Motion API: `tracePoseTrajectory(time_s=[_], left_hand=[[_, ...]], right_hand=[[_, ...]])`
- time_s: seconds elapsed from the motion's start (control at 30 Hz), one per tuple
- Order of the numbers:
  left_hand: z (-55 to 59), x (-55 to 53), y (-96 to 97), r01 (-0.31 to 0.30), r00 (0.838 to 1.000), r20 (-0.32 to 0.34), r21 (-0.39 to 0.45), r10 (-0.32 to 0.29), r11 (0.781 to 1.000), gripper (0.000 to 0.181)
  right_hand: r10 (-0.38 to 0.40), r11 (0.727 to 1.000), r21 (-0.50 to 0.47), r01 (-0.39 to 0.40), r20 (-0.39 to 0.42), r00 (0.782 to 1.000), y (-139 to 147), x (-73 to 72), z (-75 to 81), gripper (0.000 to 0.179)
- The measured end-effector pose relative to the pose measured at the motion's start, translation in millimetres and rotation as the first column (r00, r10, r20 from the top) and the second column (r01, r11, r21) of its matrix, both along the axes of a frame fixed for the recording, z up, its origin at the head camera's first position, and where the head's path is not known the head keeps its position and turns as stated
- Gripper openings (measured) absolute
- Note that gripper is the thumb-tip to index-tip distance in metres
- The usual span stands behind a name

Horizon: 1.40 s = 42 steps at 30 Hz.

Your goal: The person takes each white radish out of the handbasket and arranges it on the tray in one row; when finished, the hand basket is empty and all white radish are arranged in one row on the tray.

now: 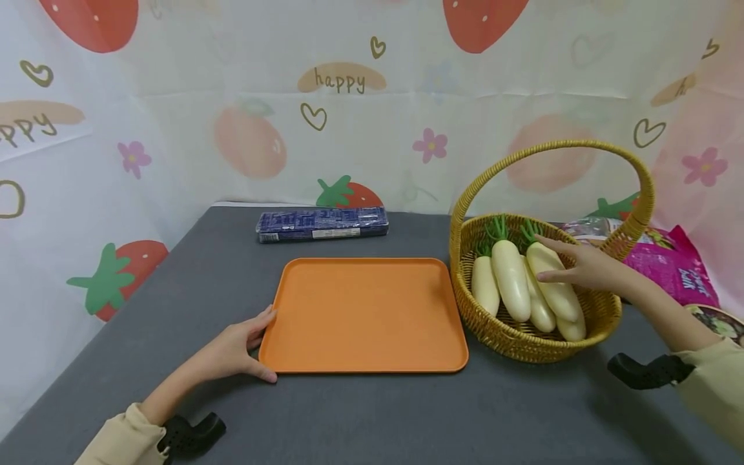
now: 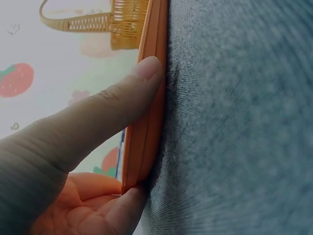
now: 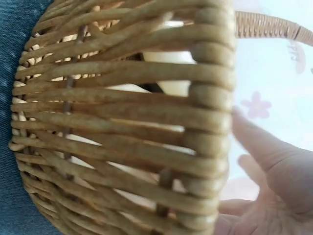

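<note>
An orange tray [image 1: 363, 316] lies flat on the dark table. My left hand [image 1: 235, 349] holds its near left corner, thumb [image 2: 146, 68] against the front edge and fingers curled at the left side. To the right stands a woven basket [image 1: 523, 349] with a tall arched handle, holding several white radishes [image 1: 511, 281] with green tops. Reaching in over the basket's right side, my right hand [image 1: 593, 265] has its fingers extended over the rightmost upper radish [image 1: 559, 294], index finger by its greens and thumb over its body. The wicker wall hides most radishes in the right wrist view.
A long blue wrapped package [image 1: 322, 224] lies behind the tray. Behind and right of the basket are a pink bag [image 1: 677, 265] and a round patterned item [image 1: 717, 321], partly cut off. A printed curtain [image 1: 349, 148] backs the table.
</note>
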<state>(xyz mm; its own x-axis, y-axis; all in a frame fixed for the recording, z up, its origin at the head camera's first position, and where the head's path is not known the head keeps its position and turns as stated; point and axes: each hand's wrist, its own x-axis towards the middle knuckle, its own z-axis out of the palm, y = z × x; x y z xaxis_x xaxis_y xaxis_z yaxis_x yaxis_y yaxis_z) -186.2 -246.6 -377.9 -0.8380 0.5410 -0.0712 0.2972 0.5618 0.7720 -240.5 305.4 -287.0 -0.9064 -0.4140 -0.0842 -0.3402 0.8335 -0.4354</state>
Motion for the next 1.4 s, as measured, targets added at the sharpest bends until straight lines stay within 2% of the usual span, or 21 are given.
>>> tracePoseTrajectory(time_s=[0.2,0.33,0.43,0.63,0.83,0.97,1.2,1.4], left_hand=[[3.7,1.2,1.2,-0.013,1.000,0.014,0.001,0.013,1.000,0.110],[5.3,1.9,2.7,-0.014,0.999,0.038,0.022,0.013,1.000,0.109],[5.1,2.5,3.6,-0.012,0.999,0.051,0.030,0.010,0.999,0.108],[4.3,5.1,2.1,-0.023,0.998,0.066,0.033,0.021,0.999,0.109],[4.5,4.9,2.0,-0.032,0.997,0.069,0.030,0.030,0.999,0.109],[3.7,4.1,1.6,-0.028,0.997,0.069,0.035,0.026,0.999,0.109],[2.8,4.3,1.4,-0.026,0.998,0.055,0.037,0.024,0.999,0.109],[2.7,4.9,1.8,-0.020,0.998,0.056,0.038,0.018,0.999,0.108]], right_hand=[[0.005,1.000,-0.010,-0.004,0.131,0.991,1,-1.1,3.7,0.077],[0.027,0.997,-0.070,-0.009,0.263,0.964,2,-3.5,5.7,0.079],[0.021,0.995,-0.096,0.010,0.316,0.948,1,-4.5,6.1,0.079],[-0.063,0.984,-0.138,0.109,0.302,0.951,-2,-4.1,3.8,0.080],[-0.096,0.966,-0.199,0.166,0.319,0.943,2,-1.1,4.2,0.080],[-0.097,0.951,-0.246,0.187,0.335,0.937,3,2.0,6.4,0.080],[-0.094,0.938,-0.297,0.180,0.282,0.955,0,10.4,12.4,0.077],[-0.092,0.893,-0.393,0.219,0.319,0.943,-5,16.8,14.9,0.076]])
